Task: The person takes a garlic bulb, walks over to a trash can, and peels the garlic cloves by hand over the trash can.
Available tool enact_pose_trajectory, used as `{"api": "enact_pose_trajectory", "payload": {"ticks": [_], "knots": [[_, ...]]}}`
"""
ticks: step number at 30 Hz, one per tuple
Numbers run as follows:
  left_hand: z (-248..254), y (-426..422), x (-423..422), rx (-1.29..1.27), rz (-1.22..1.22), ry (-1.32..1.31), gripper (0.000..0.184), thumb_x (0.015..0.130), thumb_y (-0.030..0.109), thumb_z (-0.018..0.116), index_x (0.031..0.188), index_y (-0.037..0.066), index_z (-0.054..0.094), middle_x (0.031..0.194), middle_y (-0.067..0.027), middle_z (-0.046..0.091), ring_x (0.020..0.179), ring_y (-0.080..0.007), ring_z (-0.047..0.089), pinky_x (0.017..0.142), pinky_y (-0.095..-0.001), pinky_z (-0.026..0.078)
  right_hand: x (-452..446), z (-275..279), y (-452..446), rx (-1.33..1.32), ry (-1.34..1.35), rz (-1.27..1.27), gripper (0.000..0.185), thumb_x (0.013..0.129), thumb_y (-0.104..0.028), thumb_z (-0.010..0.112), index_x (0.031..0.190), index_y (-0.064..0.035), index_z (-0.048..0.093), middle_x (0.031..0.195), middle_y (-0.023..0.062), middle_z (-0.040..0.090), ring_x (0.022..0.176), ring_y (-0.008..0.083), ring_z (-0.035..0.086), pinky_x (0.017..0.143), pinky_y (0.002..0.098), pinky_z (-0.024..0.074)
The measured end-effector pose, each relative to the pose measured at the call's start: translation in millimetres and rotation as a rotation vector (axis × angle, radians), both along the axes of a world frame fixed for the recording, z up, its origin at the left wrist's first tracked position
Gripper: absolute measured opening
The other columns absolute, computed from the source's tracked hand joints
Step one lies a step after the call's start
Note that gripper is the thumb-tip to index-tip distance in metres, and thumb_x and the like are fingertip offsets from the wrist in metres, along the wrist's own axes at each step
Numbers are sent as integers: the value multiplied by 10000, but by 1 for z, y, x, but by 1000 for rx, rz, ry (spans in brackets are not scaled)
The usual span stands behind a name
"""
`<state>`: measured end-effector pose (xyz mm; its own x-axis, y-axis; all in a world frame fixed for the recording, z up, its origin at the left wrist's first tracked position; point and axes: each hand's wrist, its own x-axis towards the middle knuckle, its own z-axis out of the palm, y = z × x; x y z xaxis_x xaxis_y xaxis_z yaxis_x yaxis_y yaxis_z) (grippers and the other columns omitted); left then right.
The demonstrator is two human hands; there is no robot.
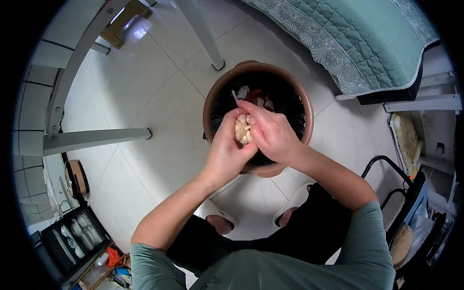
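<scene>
A pale garlic bulb (243, 129), its cloves bulging, sits between my two hands above a brown round bin (209, 104) lined with a black bag. My left hand (224, 147) is closed around the bulb's left and lower side. From the right, my right hand (273, 133) presses against it, fingers curled over the top. A thin whitish strip (235, 95) shows just beyond the fingertips; I cannot tell whether it is held or lies in the bin. Inside the bin are red and white scraps (258, 99). The undersides of the fingers are hidden.
A table leg (104, 139) reaches in from the left, another (200, 34) from above. At upper right stands a bed or bench with a green quilted cover (357, 43). A cutlery tray (72, 239) is at lower left, a black-framed cart (406, 203) at right.
</scene>
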<state>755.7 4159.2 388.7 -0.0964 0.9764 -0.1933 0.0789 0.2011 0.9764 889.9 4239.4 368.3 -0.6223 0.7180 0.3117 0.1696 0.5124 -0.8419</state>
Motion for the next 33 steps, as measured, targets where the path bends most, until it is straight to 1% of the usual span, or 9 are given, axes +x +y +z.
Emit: {"api": "enact_pose_trajectory", "payload": {"ticks": [3,7,9,10,15,16,18,24,33], "knots": [[-11,-2,0,133,7,105,494,854,45,672,1283,9,430,1150,-103,558,1024,-168,576,900,-304,485,-1,-6,-6,-33,63,-52,356,883,-33,505,1230,32,553,926,250,668,798,416,668,712,466,540],[-3,-4,2,89,27,0,493,858,29,671,1287,24,429,1175,-94,539,1046,-156,566,905,-294,483,-2,-7,-6,-101,76,-85,326,924,-51,466,1229,25,550,916,246,668,763,403,672,698,447,538],[6,-4,3,128,-6,27,511,852,5,671,1297,39,421,1201,-81,517,1068,-149,557,921,-292,482,-2,-6,-2,-307,207,-112,299,969,-88,435,1223,14,556,878,209,676,718,322,684,683,400,536],[5,-3,2,131,-5,28,511,852,5,671,1297,39,421,1201,-81,517,1068,-149,557,921,-292,482,-1,-3,0,-305,209,-110,299,969,-88,435,1223,14,556,878,209,676,718,322,684,683,400,536],[1,0,-6,77,63,-106,613,846,-4,666,1358,56,334,1218,-85,483,1093,-151,537,964,-299,460,10,3,11,-916,169,25,294,1011,-211,501,1202,0,578,824,98,668,710,130,634,653,296,511],[2,0,-6,45,88,-142,649,845,6,668,1384,64,310,1224,-82,482,1110,-153,524,981,-301,439,8,-1,11,-917,168,23,294,1011,-211,501,1202,0,578,824,98,668,710,130,634,653,296,511],[-3,-2,-8,51,59,-79,672,843,14,669,1390,67,284,1227,-87,477,1120,-162,519,994,-307,428,4,-7,9,-479,66,-16,293,1008,-221,527,1200,-6,584,812,68,645,675,102,607,615,256,502],[-10,-3,-13,8,95,-154,621,862,63,678,1362,63,311,1219,-90,495,1127,-167,521,1007,-306,420,6,-4,10,-917,241,32,288,1011,-174,505,1220,20,548,942,86,637,728,112,616,614,243,512],[-7,-5,-16,-24,94,-180,596,863,71,681,1349,65,336,1234,-89,495,1151,-167,513,1012,-307,412,9,0,9,-1018,330,25,304,1024,-152,424,1254,22,519,1003,91,639,801,134,629,618,247,522]]}}
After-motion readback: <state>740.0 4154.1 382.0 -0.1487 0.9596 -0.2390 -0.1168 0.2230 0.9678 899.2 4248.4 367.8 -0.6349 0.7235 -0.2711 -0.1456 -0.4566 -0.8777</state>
